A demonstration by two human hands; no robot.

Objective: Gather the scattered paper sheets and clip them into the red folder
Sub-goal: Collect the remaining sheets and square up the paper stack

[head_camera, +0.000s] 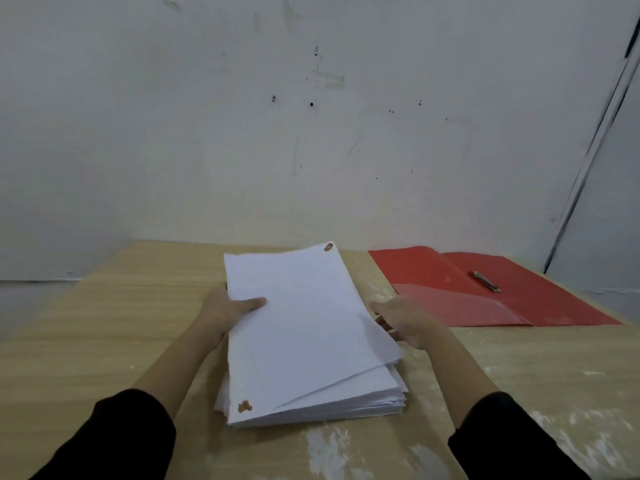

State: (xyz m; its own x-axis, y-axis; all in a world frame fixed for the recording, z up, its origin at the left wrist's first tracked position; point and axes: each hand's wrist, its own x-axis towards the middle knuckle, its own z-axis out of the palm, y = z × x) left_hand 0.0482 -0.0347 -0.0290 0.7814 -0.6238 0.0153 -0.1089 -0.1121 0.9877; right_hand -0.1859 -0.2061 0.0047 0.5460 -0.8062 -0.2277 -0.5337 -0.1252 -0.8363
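- While the stack (304,334) lies on the table (104,323) straight ahead of me, it is not squared: the top sheets sit skewed, one corner overhanging at the right.
- Left hand (228,306): thumb flat across the top sheet, fingers hidden beneath the left edge; it pinches the stack there.
- Right hand (405,320): set against the right edge, fingertips tucked under the overhanging sheets. Whether it grips or merely touches, I cannot tell.
- Folder (519,299): lying open to the right, apart from the stack, clip (486,281) on its far leaf.
- Risk one: lifting with the stack this uneven may let the loose top sheets slide off, since only one thumb presses them.
- Risk two: the stack looks thick; the clip may fail to hold it all, or catch only some sheets.
- Risk three: ragged edges could crease if pushed under the clip before squaring.
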